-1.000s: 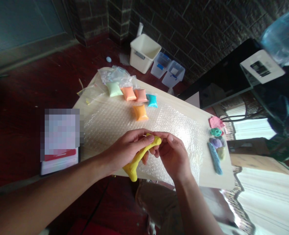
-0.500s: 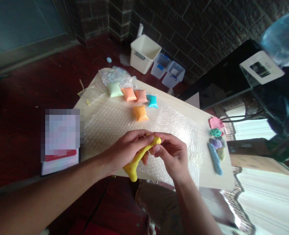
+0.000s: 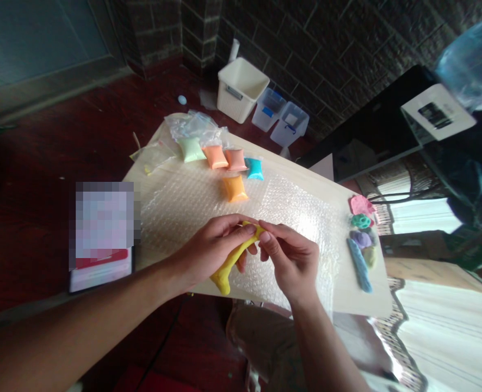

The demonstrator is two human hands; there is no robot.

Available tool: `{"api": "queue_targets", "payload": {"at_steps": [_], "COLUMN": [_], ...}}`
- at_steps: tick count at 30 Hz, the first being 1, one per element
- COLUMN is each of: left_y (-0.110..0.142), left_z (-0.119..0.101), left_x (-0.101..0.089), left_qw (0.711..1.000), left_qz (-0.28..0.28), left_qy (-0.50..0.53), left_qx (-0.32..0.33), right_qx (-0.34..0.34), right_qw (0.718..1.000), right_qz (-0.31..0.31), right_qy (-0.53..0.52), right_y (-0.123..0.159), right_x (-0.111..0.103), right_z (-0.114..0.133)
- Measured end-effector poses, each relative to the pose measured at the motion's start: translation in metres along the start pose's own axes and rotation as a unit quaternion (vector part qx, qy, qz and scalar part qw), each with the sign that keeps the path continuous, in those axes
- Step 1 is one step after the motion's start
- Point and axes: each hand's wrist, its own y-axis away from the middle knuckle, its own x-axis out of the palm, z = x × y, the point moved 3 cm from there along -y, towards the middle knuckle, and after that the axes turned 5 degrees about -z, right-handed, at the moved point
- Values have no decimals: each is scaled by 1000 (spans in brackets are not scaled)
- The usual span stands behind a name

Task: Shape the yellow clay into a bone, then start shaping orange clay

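A long piece of yellow modelling clay [image 3: 232,262] slants between my hands, its thicker, lobed end hanging toward the table's near edge. My left hand [image 3: 220,242] is closed around its upper middle, thumb laid on top. At the narrow upper end, my right hand [image 3: 294,258] pinches the clay between thumb and index finger. Both hands are above a sheet of bubble wrap [image 3: 298,201]. Part of the clay is hidden behind my left fingers.
Packets of clay, including an orange packet [image 3: 235,188] and a turquoise packet [image 3: 254,169], lie at the table's far side. At right sit shaped pieces, among them a blue roll [image 3: 359,265]. A blurred screen [image 3: 102,234] stands left; a white bin [image 3: 241,90] is behind.
My right thumb and fingers have closed over the clay's narrow tip, which showed as a round knob before. The lower end has swung slightly up and right.
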Motion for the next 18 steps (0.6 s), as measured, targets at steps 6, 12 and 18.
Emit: {"api": "queue_targets", "payload": {"at_steps": [6,12,18], "left_y": [-2,-2,-3], "left_z": [1,4,4], "left_x": [0,-1,-1], "left_qw": [1000,1000,999], "left_qz": [17,26,34], "left_qy": [-4,13,40], "left_qx": [3,-2,3], "right_qx": [94,146,179], "right_qw": [989,980,966], "right_qz": [28,27,22], "right_qy": [-106,-136,-186], "right_y": [-2,-2,-4], "right_x": [0,1,3], "right_z": [-8,-10,-9]}}
